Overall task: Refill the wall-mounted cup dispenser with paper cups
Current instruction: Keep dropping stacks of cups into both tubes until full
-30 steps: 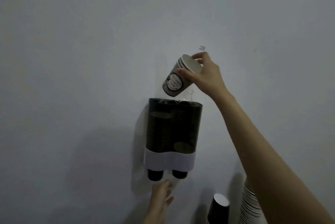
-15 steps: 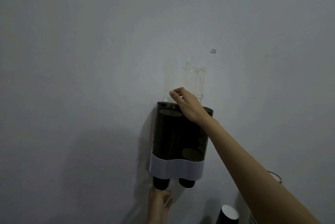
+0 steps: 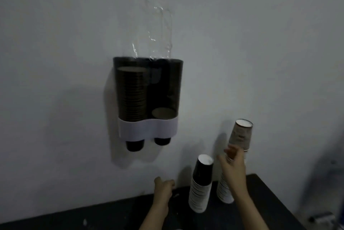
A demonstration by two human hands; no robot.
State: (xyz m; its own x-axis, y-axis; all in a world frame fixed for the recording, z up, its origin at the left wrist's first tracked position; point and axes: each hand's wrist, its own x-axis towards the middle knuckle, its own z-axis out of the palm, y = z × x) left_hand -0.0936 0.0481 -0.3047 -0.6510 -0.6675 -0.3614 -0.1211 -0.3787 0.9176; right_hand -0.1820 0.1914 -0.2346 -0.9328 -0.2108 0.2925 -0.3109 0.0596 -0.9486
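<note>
The wall-mounted cup dispenser (image 3: 148, 99) has two dark see-through tubes over a white band. A column of paper cups fills its left tube almost to the top. The right tube holds only a few cups at the bottom (image 3: 163, 113). A tall stack of upside-down paper cups (image 3: 241, 134) stands on the black table at the right. My right hand (image 3: 232, 164) is blurred against the middle of this stack, fingers apart. My left hand (image 3: 163, 190) hangs below the dispenser near the wall, loosely curled and empty.
A second, shorter stack of upside-down cups (image 3: 202, 183) with a dark top stands between my hands. The black table (image 3: 111, 214) runs along the bottom, its corner at the right. Clear plastic wrap (image 3: 160, 24) sticks up above the dispenser.
My right hand lowered its cups into the dispenser's right tube, then swung down and right to the tall stack. My left hand dropped from under the spouts. The view tilted down.
</note>
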